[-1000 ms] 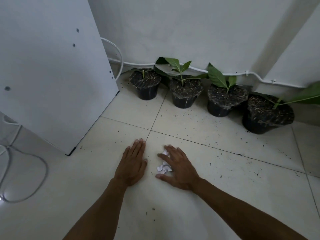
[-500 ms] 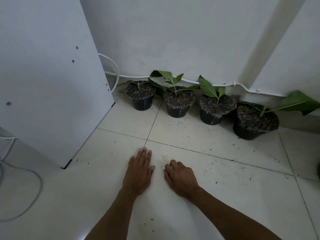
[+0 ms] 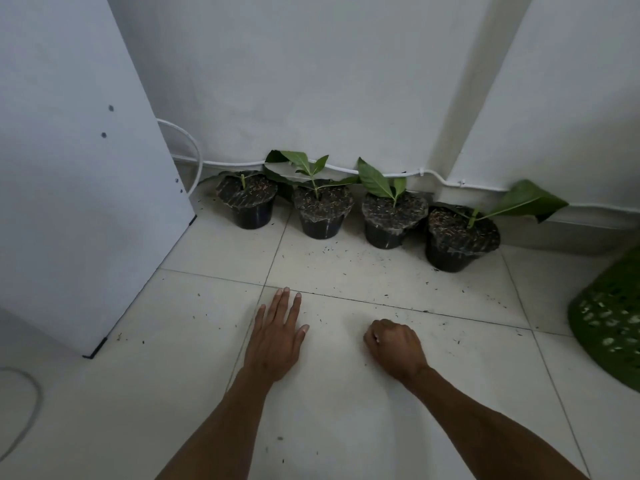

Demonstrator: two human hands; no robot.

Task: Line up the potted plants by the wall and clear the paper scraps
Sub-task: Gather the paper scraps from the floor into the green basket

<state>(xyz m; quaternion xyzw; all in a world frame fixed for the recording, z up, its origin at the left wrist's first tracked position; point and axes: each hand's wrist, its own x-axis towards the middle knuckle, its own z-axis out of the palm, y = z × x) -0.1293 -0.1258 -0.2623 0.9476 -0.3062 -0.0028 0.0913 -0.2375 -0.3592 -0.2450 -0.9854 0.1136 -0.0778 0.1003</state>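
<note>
Right hand (image 3: 394, 351) balled in a fist on the floor (image 3: 346, 410), a fleck of white at the knuckles, likely the paper scrap (image 3: 376, 340), mostly hidden. Probably light, soft, crushable; best pinched whole in the fingers. Left hand (image 3: 275, 337) flat, fingers spread, holding nothing. Farther off, four potted plants (image 3: 320, 209) in a row against the wall (image 3: 311, 81). Far right, a green basket (image 3: 609, 317).

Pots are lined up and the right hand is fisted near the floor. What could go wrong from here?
1. The right hand is closed in a fist; any scrap inside is hidden, so bits may drop unseen.
2. Carrying toward the green basket, the arm could brush the rightmost plant, whose leaf juts sideways.
3. Dark specks on the tiles may get missed.
</note>
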